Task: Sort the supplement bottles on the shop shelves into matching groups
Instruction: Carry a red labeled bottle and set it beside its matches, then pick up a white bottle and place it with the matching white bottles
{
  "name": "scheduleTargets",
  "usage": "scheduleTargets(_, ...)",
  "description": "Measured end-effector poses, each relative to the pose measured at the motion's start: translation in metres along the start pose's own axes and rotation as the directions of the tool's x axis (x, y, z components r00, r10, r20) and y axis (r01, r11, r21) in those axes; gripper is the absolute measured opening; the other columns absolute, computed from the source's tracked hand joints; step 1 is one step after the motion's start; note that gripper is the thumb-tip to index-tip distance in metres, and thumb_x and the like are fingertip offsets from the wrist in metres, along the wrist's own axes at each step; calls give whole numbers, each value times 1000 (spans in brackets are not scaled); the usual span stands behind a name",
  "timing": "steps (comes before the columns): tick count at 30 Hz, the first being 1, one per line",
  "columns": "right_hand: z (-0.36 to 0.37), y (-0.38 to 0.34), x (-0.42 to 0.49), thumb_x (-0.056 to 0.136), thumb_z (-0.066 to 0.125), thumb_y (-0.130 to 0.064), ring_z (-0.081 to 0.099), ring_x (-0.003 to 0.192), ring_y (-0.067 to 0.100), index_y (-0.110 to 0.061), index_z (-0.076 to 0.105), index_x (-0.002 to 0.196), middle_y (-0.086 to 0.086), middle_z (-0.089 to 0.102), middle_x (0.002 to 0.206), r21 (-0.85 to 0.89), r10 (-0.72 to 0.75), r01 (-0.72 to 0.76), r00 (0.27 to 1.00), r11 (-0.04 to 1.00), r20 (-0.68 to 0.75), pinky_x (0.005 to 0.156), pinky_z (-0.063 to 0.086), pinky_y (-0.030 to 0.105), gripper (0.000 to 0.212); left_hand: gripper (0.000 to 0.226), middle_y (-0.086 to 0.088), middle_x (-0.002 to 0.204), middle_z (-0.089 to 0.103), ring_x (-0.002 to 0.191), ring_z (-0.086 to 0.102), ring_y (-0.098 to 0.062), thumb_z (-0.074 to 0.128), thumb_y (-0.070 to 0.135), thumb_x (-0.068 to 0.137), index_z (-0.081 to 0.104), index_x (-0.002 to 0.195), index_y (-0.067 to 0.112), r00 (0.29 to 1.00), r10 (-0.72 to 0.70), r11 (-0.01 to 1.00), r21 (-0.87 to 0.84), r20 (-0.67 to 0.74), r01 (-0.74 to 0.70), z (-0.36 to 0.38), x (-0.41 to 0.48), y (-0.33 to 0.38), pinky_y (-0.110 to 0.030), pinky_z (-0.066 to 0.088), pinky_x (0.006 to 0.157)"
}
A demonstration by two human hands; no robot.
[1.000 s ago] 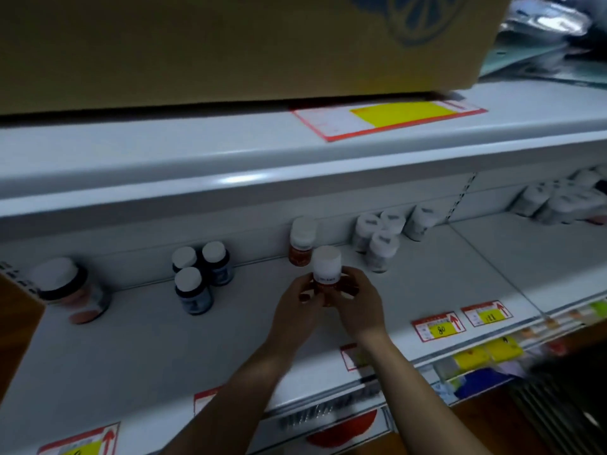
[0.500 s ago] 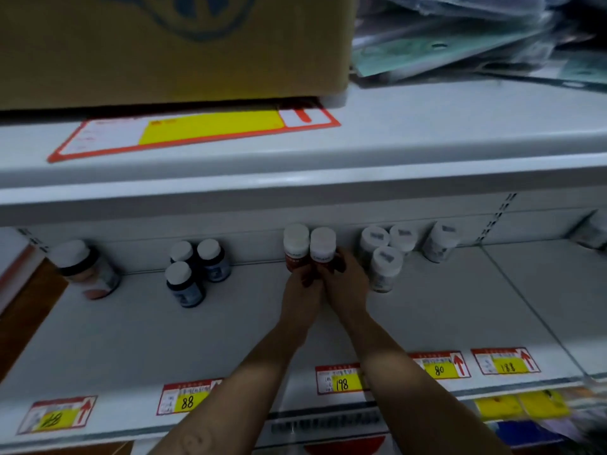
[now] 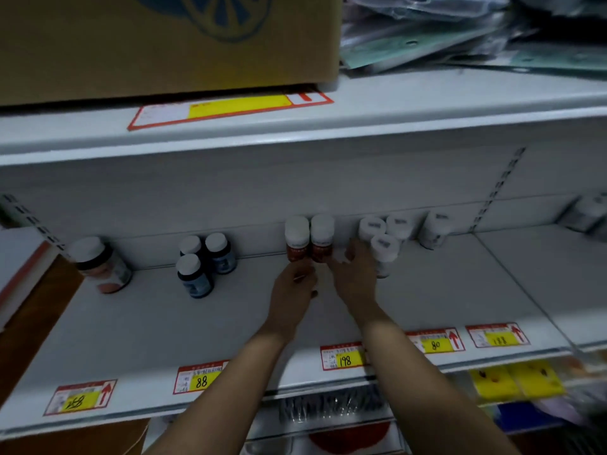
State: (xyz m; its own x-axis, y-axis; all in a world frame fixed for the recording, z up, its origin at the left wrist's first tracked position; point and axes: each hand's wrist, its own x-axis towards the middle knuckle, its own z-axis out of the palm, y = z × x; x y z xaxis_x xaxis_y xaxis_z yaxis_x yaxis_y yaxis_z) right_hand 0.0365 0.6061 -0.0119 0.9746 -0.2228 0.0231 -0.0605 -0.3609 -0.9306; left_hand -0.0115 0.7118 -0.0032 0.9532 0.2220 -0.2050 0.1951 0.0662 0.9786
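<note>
Overhead, a brown cardboard box (image 3: 164,44) printed with a blue citrus-slice emblem is sitting on the upper shelf (image 3: 427,103). Its front is standing just behind a long red-bordered yellow tag (image 3: 230,108), and plastic packets (image 3: 460,34) are lying piled to its right.

Below, the white middle shelf (image 3: 147,323) is carrying every bottle along its back wall. A broad band of bare shelf is running from the bottles to the front lip, and another bare stretch is showing right of the slotted upright strip (image 3: 499,188).

A large bottle (image 3: 101,264) is standing at the far left. Three dark blue bottles (image 3: 193,275) are clustering to its right, well apart from it. Two orange-labelled bottles (image 3: 297,239) with white caps are standing side by side and touching, at the middle of the back wall. White bottles (image 3: 382,247) are grouping just right of them; their label print is too blurred for reading.

The left hand (image 3: 294,287) is hovering at the foot of the orange pair, its grip loose and holding nothing. Blur is hiding whether the fingertips are touching. The right hand (image 3: 356,277) is lying between the orange pair and the white bottles, fingers spread, gripping nothing.

Price tags along the lip are reading 88 (image 3: 200,377), 198 (image 3: 343,356), 80 (image 3: 435,341) and 188 (image 3: 497,336). Some are carrying red arrows.
</note>
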Motion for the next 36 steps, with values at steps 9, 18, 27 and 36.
scheduleTargets(9, -113, 13, -110, 83, 72, -12, 65, 100, 10, -16, 62, 123, 2, 69, 111, 196, 68, -23, 972, 980, -226, 89, 55, 29, 42, 25, 6, 101, 69, 88, 65, -6, 58, 3, 90, 63, 109, 18, 942, 136, 985, 61, 305, -162, 60, -65, 3, -33, 56, 85)
scheduleTargets(18, -253, 63, -150, 83, 72, -6, 65, 85, -3, -12, 62, 120, 3, 69, 105, 303, 126, 2, 906, 953, -404, 79, 53, 16, 38, 35, 4, 97, 66, 88, 63, -8, 61, -7, 86, 60, 97, 27, 799, 179, 973, 19, 574, -231, 180, -142, -1, -27, 51, 89)
scheduleTargets(27, -444, 134, -115, 85, 72, -14, 66, 83, -6, -15, 62, 119, -4, 68, 105, 274, 116, -1, 907, 962, -405, 72, 52, 12, 36, 28, -1, 104, 70, 87, 62, -11, 63, 0, 87, 64, 105, 21, 777, 201, 956, 52, 596, -288, 371, -191, -10, -37, 52, 87)
scheduleTargets(36, -516, 176, -21, 86, 71, -24, 64, 97, 11, -20, 60, 119, -2, 64, 108, 217, 193, -137, 945, 966, -264, 84, 55, 31, 35, 31, 3, 112, 67, 103, 63, -15, 64, 8, 88, 59, 113, 25, 855, 117, 969, 129, 506, -209, 475, -159, -21, -43, 53, 94)
